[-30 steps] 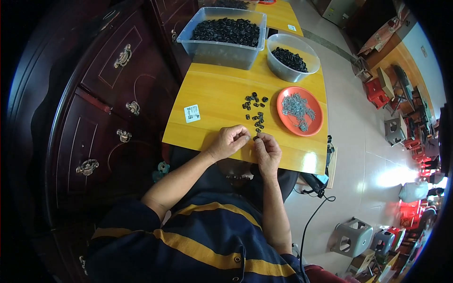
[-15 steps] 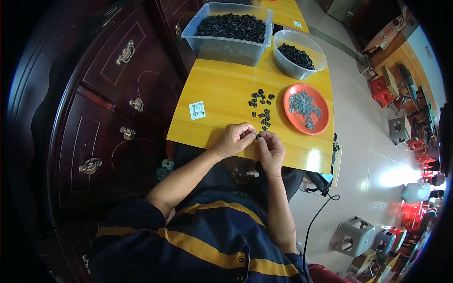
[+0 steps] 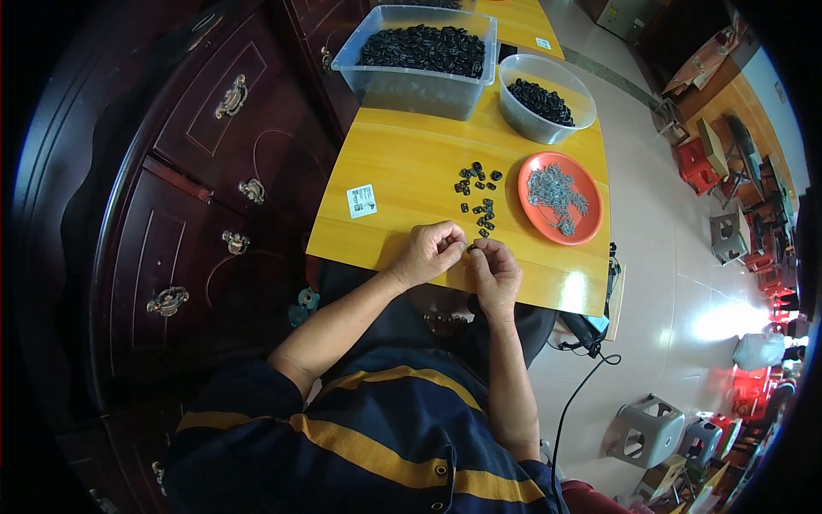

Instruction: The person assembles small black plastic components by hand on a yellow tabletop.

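Over the near edge of the yellow table, my two hands meet with their fingertips a little apart. My left hand is closed in a pinch; whatever sits between its fingertips is too small to name. My right hand pinches a small black plastic piece, mostly covered by thumb and forefinger. Just beyond my fingers lie several loose small black pieces in a scattered cluster. To their right, an orange-red plate carries a heap of thin silvery metal pieces.
At the far side stand a clear rectangular bin and a round clear tub, both holding black pieces. A white label is stuck on the table's left. Dark wooden drawers rise at the left. A grey stool stands on the floor at right.
My hands stay almost in place, with a slightly wider gap between the fingertips. The whole view has shifted slightly; the things on the table lie as before.
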